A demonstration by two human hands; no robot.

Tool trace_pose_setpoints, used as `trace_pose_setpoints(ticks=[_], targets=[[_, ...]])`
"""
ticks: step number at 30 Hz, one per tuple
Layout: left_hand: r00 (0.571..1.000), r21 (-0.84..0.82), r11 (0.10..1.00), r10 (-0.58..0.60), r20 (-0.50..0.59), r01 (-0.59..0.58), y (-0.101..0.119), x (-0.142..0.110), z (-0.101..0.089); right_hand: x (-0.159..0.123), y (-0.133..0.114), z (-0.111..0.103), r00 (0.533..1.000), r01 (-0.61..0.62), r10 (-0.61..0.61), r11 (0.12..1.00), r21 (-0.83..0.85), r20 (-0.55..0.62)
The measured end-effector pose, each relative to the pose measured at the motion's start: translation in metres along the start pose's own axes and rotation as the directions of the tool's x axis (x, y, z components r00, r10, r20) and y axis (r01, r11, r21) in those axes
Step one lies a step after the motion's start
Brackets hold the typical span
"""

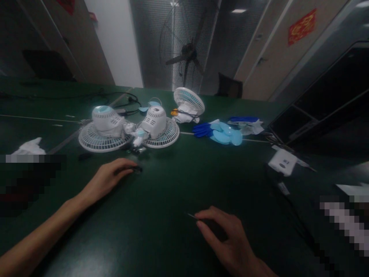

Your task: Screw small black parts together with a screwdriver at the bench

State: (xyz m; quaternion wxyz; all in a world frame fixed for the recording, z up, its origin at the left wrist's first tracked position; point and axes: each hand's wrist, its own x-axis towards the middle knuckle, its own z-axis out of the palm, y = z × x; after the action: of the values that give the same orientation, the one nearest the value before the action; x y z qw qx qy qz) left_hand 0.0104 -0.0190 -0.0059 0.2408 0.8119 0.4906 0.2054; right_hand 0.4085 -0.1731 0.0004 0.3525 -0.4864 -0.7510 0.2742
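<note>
My left hand [113, 171] reaches over the green table and pinches a small black part [138, 168] between thumb and fingertips; its exact kind is too dark to make out. Lower and to the right, my right hand [227, 234] is closed in a pinch on a thin metal rod [191, 215], whose tip points left. Just beyond my left hand, two white fan heads lie with their grilles down: the left fan [108, 123] and the right fan [154, 123]. Small white and metal pieces [138, 142] sit between them.
Behind stands a third small fan [188, 104]. Light-blue fan blades [226, 134] rest beside blue gloves [201, 130]. A white box [283, 161] with cables is at the right, crumpled white material [30, 147] at the left. A large black fan [188, 52] stands beyond the table.
</note>
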Motion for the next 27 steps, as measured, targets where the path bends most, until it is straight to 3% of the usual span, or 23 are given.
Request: trace_pose_setpoints(ticks=[4, 8, 12, 15, 21, 27], targets=[[0.999, 0.022, 0.999, -0.037, -0.019, 0.037, -0.030, -0.003, -0.020, 0.001, 0.000, 0.000, 1.000, 0.013, -0.013, 1.000, 0.002, -0.005], [0.997, 0.070, 0.994, -0.078, -0.024, 0.079, -0.039, -0.004, -0.030, 0.000, 0.001, 0.000, 1.000, 0.015, -0.015, 1.000, -0.015, -0.015], [0.977, 0.175, 0.962, -0.214, -0.004, 0.211, -0.040, -0.004, -0.040, -0.001, 0.000, 0.000, 0.999, 0.029, -0.030, 0.999, -0.035, -0.037], [0.972, 0.163, 0.962, -0.229, 0.045, 0.219, -0.038, -0.003, -0.043, -0.001, -0.001, 0.000, 0.999, 0.025, -0.027, 0.999, -0.043, -0.041], [0.967, 0.157, 0.958, -0.250, 0.046, 0.240, -0.032, -0.002, -0.045, 0.000, 0.001, 0.001, 0.998, 0.033, -0.038, 0.996, -0.081, -0.054], [0.958, 0.089, 0.960, -0.254, -0.132, 0.266, -0.020, -0.002, -0.040, 0.000, 0.003, 0.003, 0.999, 0.029, -0.031, 0.997, -0.070, -0.024]])
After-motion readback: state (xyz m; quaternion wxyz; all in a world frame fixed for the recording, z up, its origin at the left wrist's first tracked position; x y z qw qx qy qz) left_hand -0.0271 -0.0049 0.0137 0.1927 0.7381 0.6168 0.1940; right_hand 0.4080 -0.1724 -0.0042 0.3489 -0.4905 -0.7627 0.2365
